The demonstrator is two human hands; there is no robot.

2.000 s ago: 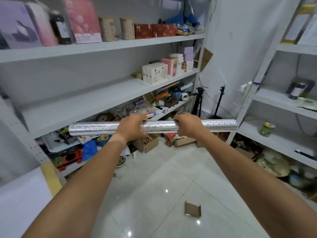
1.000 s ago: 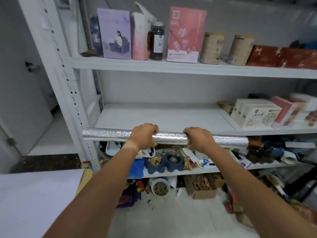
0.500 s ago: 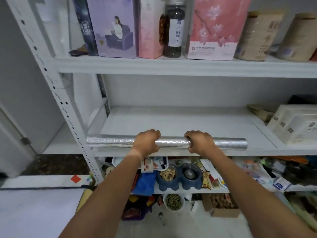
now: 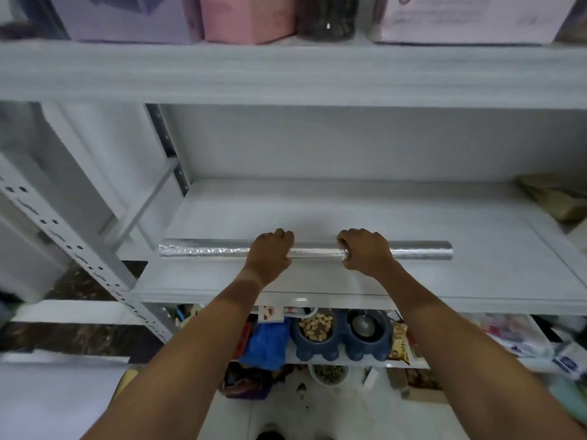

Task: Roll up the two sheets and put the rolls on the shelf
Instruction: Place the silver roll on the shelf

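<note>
A long silver roll (image 4: 206, 250) lies crosswise over the front part of the white middle shelf (image 4: 476, 265). My left hand (image 4: 270, 252) grips it left of its middle, fingers curled over the top. My right hand (image 4: 365, 250) grips it right of the middle in the same way. Whether the roll rests on the shelf board or hangs just above it, I cannot tell. A white sheet (image 4: 47, 401) lies flat at the lower left.
The upper shelf (image 4: 286, 74) carries boxes and a dark jar (image 4: 327, 17) close overhead. A perforated upright post (image 4: 79, 249) stands at the left. Brown packaging (image 4: 559, 198) sits at the middle shelf's right end. Below are blue pet bowls (image 4: 340, 335) and clutter.
I have turned from the room to the shelf unit and moved close. Both hands have carried the silver roll forward, from in front of the shelf edge to over the middle shelf board.
</note>
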